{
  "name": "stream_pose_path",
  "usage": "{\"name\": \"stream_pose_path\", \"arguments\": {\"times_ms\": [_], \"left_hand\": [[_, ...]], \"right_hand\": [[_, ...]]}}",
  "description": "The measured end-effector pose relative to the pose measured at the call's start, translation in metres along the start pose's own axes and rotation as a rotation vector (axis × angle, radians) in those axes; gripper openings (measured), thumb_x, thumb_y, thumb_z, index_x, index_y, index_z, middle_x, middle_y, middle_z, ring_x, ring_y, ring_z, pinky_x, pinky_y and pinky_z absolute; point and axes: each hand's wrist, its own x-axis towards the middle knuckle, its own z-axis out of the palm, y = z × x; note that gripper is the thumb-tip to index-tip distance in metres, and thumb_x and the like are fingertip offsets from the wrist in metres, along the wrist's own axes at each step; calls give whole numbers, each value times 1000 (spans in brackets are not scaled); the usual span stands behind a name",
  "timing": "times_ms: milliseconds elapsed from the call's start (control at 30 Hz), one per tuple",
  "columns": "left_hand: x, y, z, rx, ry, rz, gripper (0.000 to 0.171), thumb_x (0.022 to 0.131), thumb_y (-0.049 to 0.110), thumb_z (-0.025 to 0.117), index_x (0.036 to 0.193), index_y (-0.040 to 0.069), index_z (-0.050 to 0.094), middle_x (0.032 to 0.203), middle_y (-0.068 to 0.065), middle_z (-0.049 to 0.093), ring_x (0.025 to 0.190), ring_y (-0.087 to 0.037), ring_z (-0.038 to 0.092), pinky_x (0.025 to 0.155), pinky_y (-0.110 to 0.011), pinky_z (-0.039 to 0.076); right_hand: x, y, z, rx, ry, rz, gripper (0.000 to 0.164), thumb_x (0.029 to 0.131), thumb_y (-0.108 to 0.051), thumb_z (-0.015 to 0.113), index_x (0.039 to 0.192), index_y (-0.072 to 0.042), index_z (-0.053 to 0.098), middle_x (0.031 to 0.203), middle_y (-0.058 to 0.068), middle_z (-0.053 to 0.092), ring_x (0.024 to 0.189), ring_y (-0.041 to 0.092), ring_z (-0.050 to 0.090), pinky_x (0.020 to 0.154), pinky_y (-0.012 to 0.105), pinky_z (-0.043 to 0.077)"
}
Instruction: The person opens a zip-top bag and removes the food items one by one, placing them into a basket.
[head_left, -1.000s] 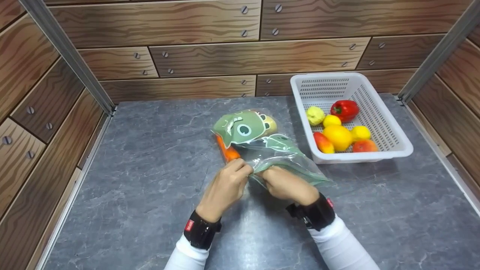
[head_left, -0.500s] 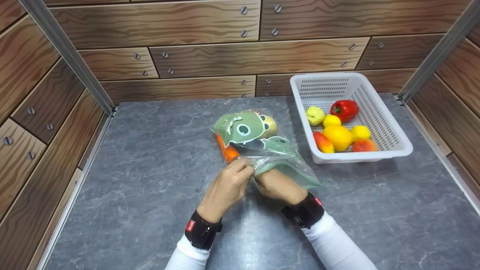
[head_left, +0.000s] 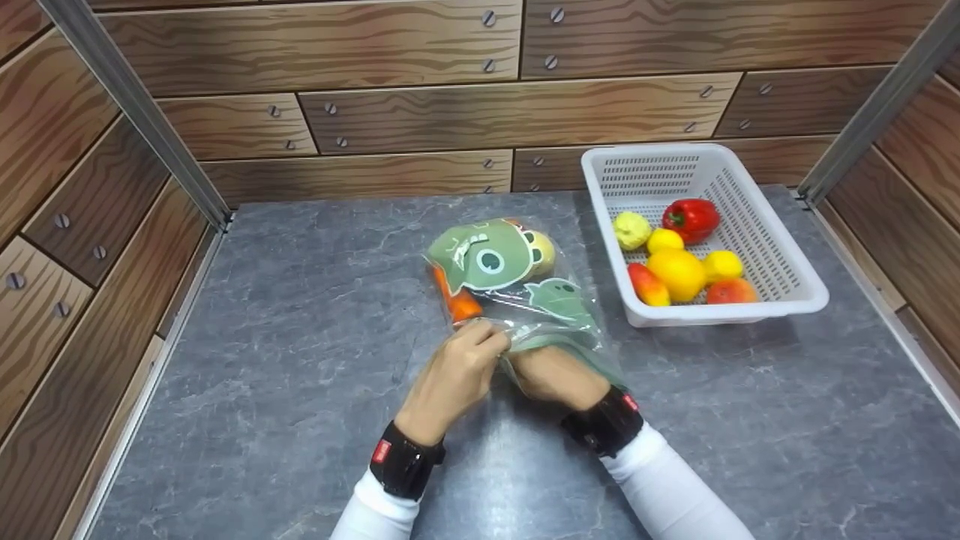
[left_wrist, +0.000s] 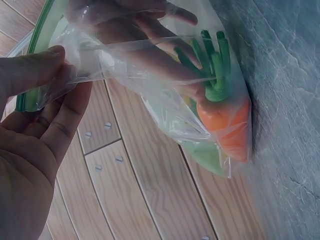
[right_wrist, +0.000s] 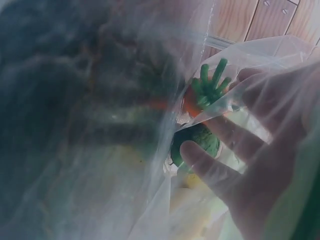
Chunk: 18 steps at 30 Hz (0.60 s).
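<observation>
A clear zip bag with green cartoon faces lies on the table. My left hand pinches its mouth edge; the left wrist view shows thumb and fingers on the green-edged strip. My right hand reaches inside through the mouth, its fingers extended under the film. An orange carrot with a green top lies in the bag, right by the right fingertips. Near the thumb, the right wrist view shows a dark green round thing. A pale yellow item shows at the bag's far end.
A white perforated basket stands at the back right. In it lie a red bell pepper, a mango, an orange, a peach and several yellow fruits. Wood-patterned panels wall the grey table.
My right hand has shifted slightly left and deeper into the bag, and the bag's right corner has moved left and down over that wrist. My left hand keeps its pinch almost in place.
</observation>
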Motion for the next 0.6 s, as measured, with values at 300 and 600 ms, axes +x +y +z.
{"name": "stream_pose_path", "arguments": {"times_ms": [300, 600], "left_hand": [[0, 0, 0, -19, 34, 5, 16, 88, -10, 67, 89, 6, 65, 87, -3, 60, 80, -17, 60, 71, -24, 54], [0, -1, 1, -30, 30, 0, 10, 93, -1, 69, 88, 7, 66, 89, -1, 61, 81, -16, 60, 71, -23, 54]], "right_hand": [[3, 6, 0, -93, 75, -56, 18, 102, -10, 54, 118, -2, 58, 110, 8, 61, 92, 20, 60, 79, 29, 54], [4, 14, 5, -112, 240, -50, 16, 92, -12, 69, 100, -3, 58, 95, 10, 58, 89, 26, 57, 79, 34, 51]]}}
